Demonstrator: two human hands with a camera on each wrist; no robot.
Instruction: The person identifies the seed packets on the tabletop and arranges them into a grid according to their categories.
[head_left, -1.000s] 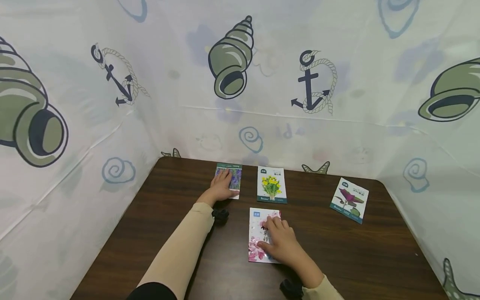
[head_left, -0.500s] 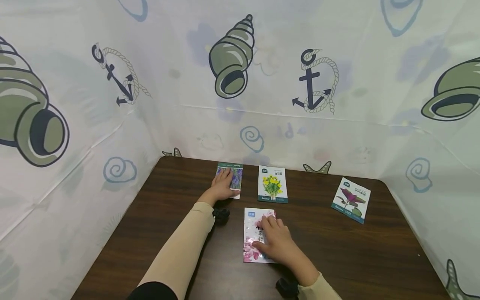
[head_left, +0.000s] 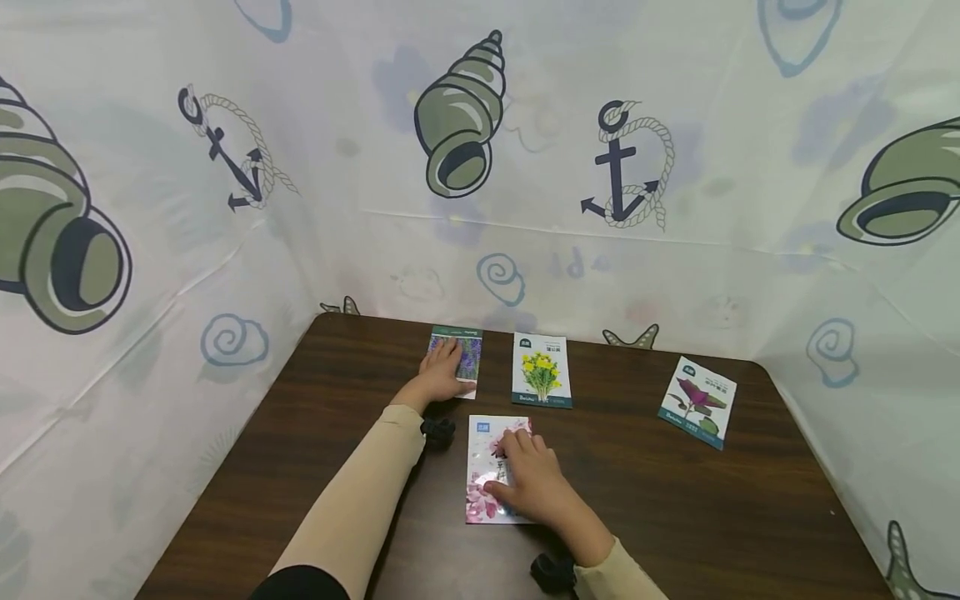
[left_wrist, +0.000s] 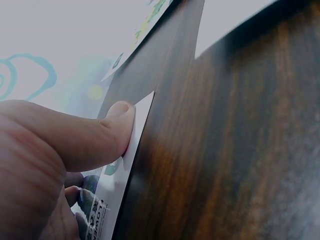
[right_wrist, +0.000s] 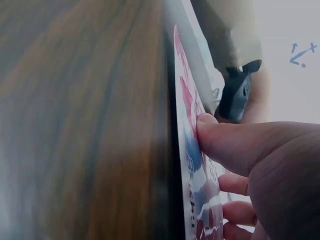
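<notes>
My left hand (head_left: 437,377) rests with spread fingers on a purple-flowered seed packet (head_left: 470,354) at the back left of the table. Its thumb (left_wrist: 120,130) lies on that packet's white end in the left wrist view. Nearer to me, the right hand (head_left: 536,483) presses on a pink-blossom packet (head_left: 480,454), covering its right part. In the right wrist view the thumb and fingers touch the face of the pink packet (right_wrist: 187,100), which lies flat or nearly flat on the wood. A yellow-flower packet (head_left: 542,375) lies just right of the purple one.
A fourth packet with a dark purple flower (head_left: 697,400) lies tilted at the back right. The brown wooden table (head_left: 675,525) meets a white patterned cloth (head_left: 540,275) at the back and sides. Each wrist wears a small black device (head_left: 551,575).
My right hand has slid the pink packet to the left across the table, nearer to below the purple one. The left hand stays on the purple packet.
</notes>
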